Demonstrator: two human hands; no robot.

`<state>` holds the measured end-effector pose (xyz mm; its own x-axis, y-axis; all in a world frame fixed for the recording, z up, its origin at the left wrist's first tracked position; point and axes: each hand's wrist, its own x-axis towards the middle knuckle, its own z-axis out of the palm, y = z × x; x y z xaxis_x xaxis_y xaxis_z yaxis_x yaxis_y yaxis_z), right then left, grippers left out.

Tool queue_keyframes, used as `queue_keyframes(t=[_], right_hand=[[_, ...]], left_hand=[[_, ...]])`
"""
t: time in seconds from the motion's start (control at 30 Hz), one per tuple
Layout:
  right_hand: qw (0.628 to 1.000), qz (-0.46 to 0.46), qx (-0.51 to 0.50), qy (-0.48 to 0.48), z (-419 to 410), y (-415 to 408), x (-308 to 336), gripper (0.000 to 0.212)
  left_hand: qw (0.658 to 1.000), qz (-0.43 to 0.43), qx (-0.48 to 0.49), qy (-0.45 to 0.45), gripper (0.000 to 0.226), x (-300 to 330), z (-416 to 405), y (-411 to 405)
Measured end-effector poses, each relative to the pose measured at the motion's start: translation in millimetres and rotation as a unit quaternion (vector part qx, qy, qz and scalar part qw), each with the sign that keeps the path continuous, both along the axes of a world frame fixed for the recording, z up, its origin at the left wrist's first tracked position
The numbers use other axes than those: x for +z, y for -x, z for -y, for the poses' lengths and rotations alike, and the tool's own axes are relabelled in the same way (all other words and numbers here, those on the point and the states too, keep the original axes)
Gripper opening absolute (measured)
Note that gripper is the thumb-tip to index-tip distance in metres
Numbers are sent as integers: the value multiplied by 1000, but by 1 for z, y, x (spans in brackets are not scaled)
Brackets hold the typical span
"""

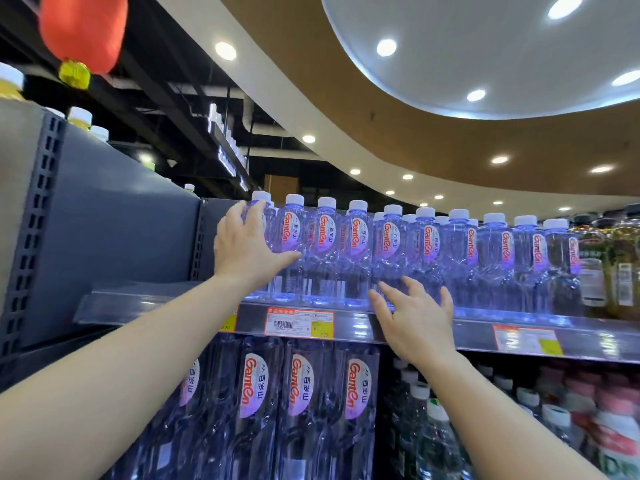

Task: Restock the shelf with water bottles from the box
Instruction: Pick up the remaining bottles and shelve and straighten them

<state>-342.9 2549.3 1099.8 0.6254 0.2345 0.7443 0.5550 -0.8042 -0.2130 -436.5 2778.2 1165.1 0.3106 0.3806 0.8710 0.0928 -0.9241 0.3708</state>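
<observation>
A row of clear water bottles (426,251) with white caps and red-lettered labels stands along the upper shelf (485,327). My left hand (242,244) grips the leftmost bottle (260,199) near its shoulder, fingers curled round its left side and thumb stretched right across its front. My right hand (415,320) is at the shelf's front edge, fingers spread and straight, fingertips by the bases of the middle bottles and holding nothing. No box is in view.
Larger bottles of the same water (301,393) fill the shelf below, with white-capped bottles (433,427) to their right. Yellowish bottles (623,265) end the upper row at right. A grey panel (104,220) bounds the left. A red lantern (83,29) hangs overhead.
</observation>
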Motion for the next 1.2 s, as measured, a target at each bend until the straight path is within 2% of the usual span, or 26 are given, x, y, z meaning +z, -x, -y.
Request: queue_keyframes(t=[0.27, 0.53, 0.6, 0.77, 0.97, 1.2], right_hand=[[999, 29, -2, 20, 23, -9, 5, 46], [1000, 22, 17, -9, 29, -21, -3, 60], [999, 20, 28, -13, 29, -22, -4, 57], [999, 27, 35, -14, 32, -25, -3, 50], [998, 28, 58, -14, 30, -27, -3, 58], [998, 20, 41, 48, 36, -27, 6, 52]], left_hand=[[996, -44, -21, -79, 96, -6, 52, -32], [981, -92, -24, -169, 91, -12, 90, -67], [977, -102, -18, -186, 89, -15, 94, -72], [970, -154, 22, -187, 94, -10, 98, -75], [952, -196, 76, -224, 97, -4, 96, -69], [953, -190, 87, -221, 97, -4, 99, -68]])
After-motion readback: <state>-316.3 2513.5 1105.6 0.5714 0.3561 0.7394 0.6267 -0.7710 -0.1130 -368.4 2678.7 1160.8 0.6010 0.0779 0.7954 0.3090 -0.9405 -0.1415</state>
